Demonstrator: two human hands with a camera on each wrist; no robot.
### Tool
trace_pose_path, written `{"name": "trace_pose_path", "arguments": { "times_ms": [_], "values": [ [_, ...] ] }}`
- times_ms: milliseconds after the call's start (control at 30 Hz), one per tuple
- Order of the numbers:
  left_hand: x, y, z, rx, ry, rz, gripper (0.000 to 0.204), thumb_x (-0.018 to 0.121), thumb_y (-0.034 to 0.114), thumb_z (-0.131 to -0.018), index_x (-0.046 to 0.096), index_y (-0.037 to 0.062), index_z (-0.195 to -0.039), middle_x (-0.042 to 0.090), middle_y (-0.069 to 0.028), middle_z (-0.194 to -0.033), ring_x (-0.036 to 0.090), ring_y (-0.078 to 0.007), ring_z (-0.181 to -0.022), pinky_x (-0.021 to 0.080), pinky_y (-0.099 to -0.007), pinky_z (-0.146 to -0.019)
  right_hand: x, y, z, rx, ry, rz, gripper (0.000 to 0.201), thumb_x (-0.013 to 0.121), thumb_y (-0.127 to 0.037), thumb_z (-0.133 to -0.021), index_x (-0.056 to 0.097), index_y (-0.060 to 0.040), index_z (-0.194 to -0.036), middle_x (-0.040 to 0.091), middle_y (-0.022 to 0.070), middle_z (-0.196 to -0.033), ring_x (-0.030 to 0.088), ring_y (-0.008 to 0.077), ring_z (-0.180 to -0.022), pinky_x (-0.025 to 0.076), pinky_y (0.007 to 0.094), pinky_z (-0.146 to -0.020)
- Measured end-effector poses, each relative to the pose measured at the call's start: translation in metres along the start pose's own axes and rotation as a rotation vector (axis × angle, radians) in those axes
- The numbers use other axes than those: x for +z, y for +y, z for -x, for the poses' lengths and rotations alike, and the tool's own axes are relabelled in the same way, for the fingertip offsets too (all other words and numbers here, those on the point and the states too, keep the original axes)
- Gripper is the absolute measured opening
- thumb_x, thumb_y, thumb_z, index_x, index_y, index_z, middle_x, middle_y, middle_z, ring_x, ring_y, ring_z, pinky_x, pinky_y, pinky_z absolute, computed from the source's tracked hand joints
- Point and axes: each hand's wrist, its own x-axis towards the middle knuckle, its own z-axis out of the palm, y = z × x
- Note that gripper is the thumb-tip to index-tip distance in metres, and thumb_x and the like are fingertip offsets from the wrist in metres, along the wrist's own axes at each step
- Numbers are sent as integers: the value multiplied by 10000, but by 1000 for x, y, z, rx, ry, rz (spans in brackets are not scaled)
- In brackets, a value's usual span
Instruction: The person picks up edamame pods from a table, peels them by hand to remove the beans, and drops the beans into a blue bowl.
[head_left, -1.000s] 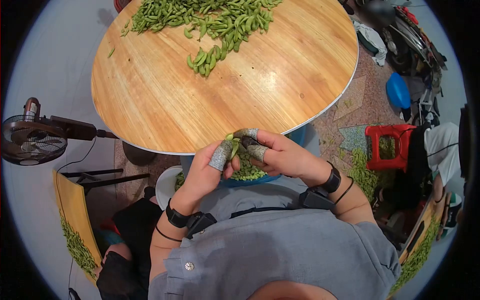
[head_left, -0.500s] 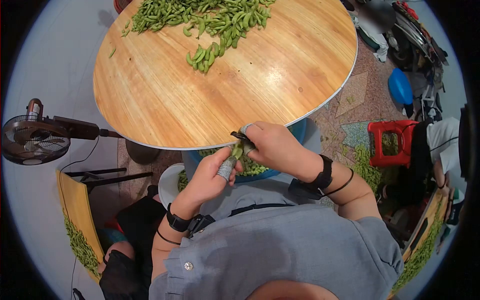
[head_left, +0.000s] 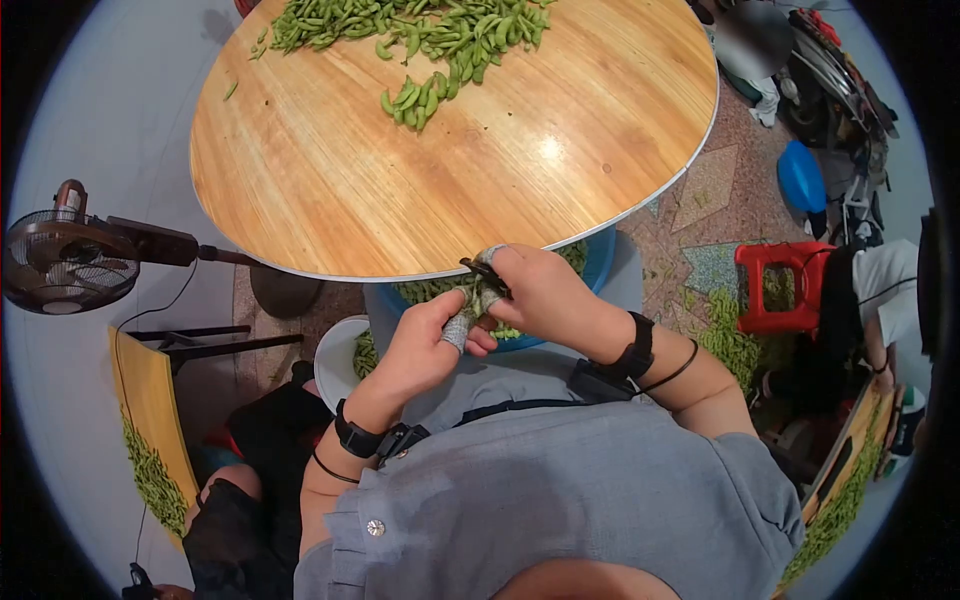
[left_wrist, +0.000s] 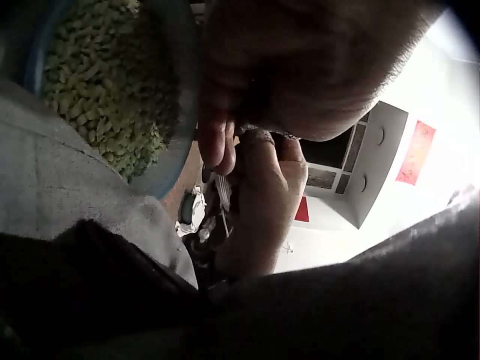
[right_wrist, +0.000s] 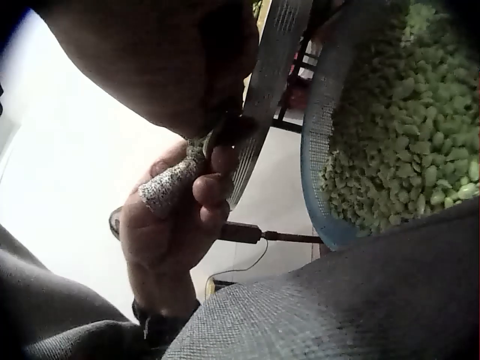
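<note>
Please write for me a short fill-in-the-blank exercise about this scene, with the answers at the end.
The wooden table bearing the green pods has a ____ shape. The left hand and right hand are above a ____-coloured basin of beans. The plastic stool is coloured ____. The fan is on the person's ____ side.

Missing words: round; blue; red; left.

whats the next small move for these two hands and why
Probably work the dark tool into the green piece, likely a pod: the left hand pinches it, the right hand holds the tool beside it, and shelled beans lie in the blue basin below.
</note>
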Motion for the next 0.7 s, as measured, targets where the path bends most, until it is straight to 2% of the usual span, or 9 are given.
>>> {"name": "trace_pose_path", "arguments": {
  "times_ms": [67,133,167,300,367,400,533,667,700],
  "values": [
    [0,-2,2,-16,20,43,373,315,-156,-748,546,-51,-1022,640,-123,-894,647,-171,-799,534,-276,-697,-1,1,5,84,-18,38,264,683,-120,-702,594,-16,-928,579,172,-812,593,354,-755,492,400,-632],
    [-2,-2,5,-104,152,91,385,298,-145,-780,550,-55,-1057,632,-116,-941,637,-160,-796,522,-270,-711,-7,-1,15,86,-38,88,262,682,-119,-701,593,-16,-925,575,174,-808,591,355,-752,492,401,-634],
    [-1,-4,5,-103,158,95,385,298,-145,-780,550,-55,-1057,632,-116,-941,637,-160,-796,522,-270,-711,-9,-4,18,89,-56,141,260,681,-118,-700,593,-17,-923,572,177,-804,589,356,-749,493,402,-636],
    [7,-1,1,-66,118,72,433,282,-158,-745,548,-54,-1070,634,-103,-946,633,-160,-822,521,-268,-732,-6,-15,15,29,42,34,202,646,-129,-713,556,-20,-858,559,182,-777,584,370,-759,484,431,-628],
    [4,-4,-3,12,59,57,426,311,-147,-756,528,-48,-1108,640,-106,-938,646,-183,-846,543,-285,-723,0,-9,10,96,-59,-1,206,648,-133,-710,563,-11,-851,565,191,-781,582,381,-757,482,440,-642],
    [4,-8,-4,35,61,53,426,311,-147,-756,528,-48,-1108,640,-106,-938,646,-183,-846,543,-285,-723,-1,-7,8,81,-52,15,206,648,-133,-710,563,-11,-851,565,191,-781,582,381,-757,482,440,-642],
    [4,-13,-1,14,62,186,426,320,-144,-738,534,-51,-1095,630,-109,-955,632,-173,-846,537,-289,-750,-1,-8,6,85,-112,-41,220,652,-148,-711,550,12,-824,584,212,-794,579,399,-761,475,454,-667],
    [0,-13,-2,8,62,168,362,369,-129,-740,569,-54,-1032,644,-119,-935,632,-172,-846,525,-291,-738,3,-13,6,110,-148,1,239,668,-143,-701,538,16,-823,579,219,-815,583,395,-767,479,453,-664],
    [-1,-12,-2,-7,83,21,343,393,-122,-734,577,-52,-1015,651,-132,-917,636,-170,-839,522,-295,-733,6,-13,8,97,-132,28,265,685,-131,-691,535,16,-853,575,219,-832,585,397,-756,484,441,-655]
  ]
}}
